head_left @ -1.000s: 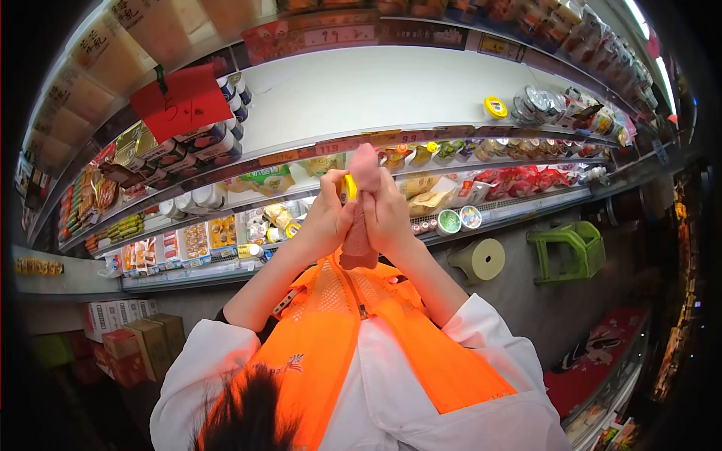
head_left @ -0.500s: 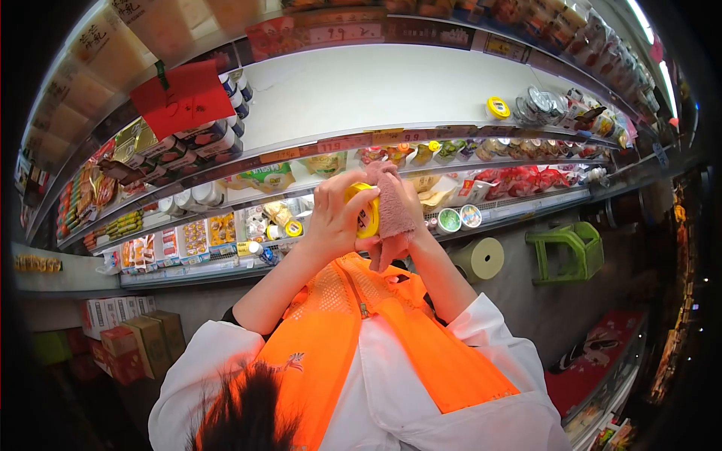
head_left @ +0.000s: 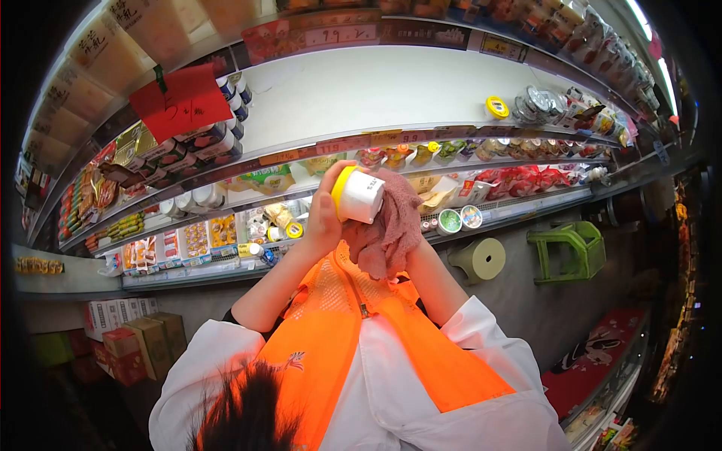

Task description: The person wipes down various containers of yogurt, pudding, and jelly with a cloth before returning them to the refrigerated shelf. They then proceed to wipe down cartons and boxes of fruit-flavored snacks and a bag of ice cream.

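My left hand (head_left: 324,218) grips a white tub (head_left: 362,197) by its yellow lid, with the tub lying on its side and its base facing right. A pinkish-brown cloth (head_left: 391,229) hangs against the base of the tub. Behind and under that cloth is my right hand (head_left: 415,254), mostly hidden, with the cloth bunched over its fingers. Both hands are in front of my chest, before the lower shelves.
A white upper shelf (head_left: 361,98) carries another yellow-lidded tub (head_left: 496,107) and clear packs at the right. Packaged food fills the lower shelves. On the floor stand a green stool (head_left: 568,252), a round cream stool (head_left: 481,260) and cardboard boxes (head_left: 154,342).
The tub has turned from showing its yellow lid to showing its white side and base. The cloth has shifted from beside the lid to the base, and spread out more.
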The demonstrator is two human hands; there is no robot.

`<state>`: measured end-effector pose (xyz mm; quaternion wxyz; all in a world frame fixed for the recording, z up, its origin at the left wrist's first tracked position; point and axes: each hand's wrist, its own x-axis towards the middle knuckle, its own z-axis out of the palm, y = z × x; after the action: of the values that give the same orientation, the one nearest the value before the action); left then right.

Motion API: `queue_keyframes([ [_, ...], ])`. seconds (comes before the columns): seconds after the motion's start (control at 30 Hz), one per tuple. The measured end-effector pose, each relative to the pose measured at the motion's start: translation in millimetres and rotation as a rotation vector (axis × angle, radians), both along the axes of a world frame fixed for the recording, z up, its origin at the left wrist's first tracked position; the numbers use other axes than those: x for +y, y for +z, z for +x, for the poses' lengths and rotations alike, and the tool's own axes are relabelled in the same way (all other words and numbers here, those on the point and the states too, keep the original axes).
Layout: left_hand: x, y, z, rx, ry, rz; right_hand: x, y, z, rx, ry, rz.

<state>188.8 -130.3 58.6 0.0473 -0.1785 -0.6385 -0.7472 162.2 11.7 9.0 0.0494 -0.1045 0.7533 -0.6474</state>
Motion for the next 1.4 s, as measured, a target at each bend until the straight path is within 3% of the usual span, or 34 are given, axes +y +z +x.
queue_keyframes([
  [0.1, -2.6, -1.5, -6.9, -0.452, 0.159, 0.408, 0.3, -7.6, -1.4, -0.073, -0.201, -0.223],
  [0.17, -11.6, -4.4, -11.3, -0.542, 0.087, 0.493, 2.1, 6.6, 8.9, -0.069, -0.217, -0.463],
  [0.23, -21.1, -8.1, -13.1, -0.624, -0.071, 0.488, -2.5, 27.9, 18.0, 0.3, -0.246, -0.158],
  [0.27, -11.3, 5.9, -10.5, -0.69, 0.006, 0.534, -7.9, 39.4, 20.5, 0.497, -0.313, -0.016],
  [0.37, -12.4, -6.3, -8.5, -0.733, -0.063, 0.383, -9.5, 67.8, 22.0, 0.54, -0.105, 0.21],
  [0.5, -13.6, -12.5, -0.6, -0.663, -0.072, 0.191, -0.7, 69.8, 11.4, 0.25, -0.072, 0.054],
  [0.53, -13.1, -12.2, 0.7, -0.625, -0.084, 0.165, -5.0, 74.6, 11.7, 0.152, -0.128, -0.186],
  [0.63, -7.4, 3.0, 7.3, -0.68, -0.1, 0.353, 0.9, 79.4, 13.0, -0.073, -0.07, -0.339],
  [0.73, -7.2, 11.1, 4.8, -0.768, -0.087, 0.536, -4.8, 80.5, 21.1, -0.089, -0.046, -0.496],
  [0.83, -8.6, 5.0, -1.5, -0.844, -0.058, 0.657, -9.3, 82.9, 27.9, 0.311, -0.031, -0.071],
  [0.97, -22.0, -11.2, -1.9, -0.774, -0.063, 0.251, -11.2, 85.9, 28.3, 0.24, -0.026, -0.075],
  [1.03, -18.3, -14.9, 1.6, -0.708, -0.028, 0.189, -5.2, 76.6, 20.4, 0.21, -0.008, -0.06],
  [1.1, -17.5, -19.1, 1.4, -0.664, -0.036, 0.178, -3.4, 73.7, 17.4, 0.044, -0.037, -0.235],
  [1.23, -7.3, 4.9, 6.1, -0.787, 0.015, 0.401, -7.9, 80.8, 20.6, -0.141, 0.0, -0.539],
  [1.33, -10.1, -2.1, 1.0, -0.787, 0.005, 0.496, -10.2, 71.7, 21.1, 0.107, 0.015, -0.25],
  [1.4, -16.6, -7.4, -1.5, -0.806, 0.003, 0.493, -17.3, 80.6, 31.2, 0.391, -0.054, 0.092],
])
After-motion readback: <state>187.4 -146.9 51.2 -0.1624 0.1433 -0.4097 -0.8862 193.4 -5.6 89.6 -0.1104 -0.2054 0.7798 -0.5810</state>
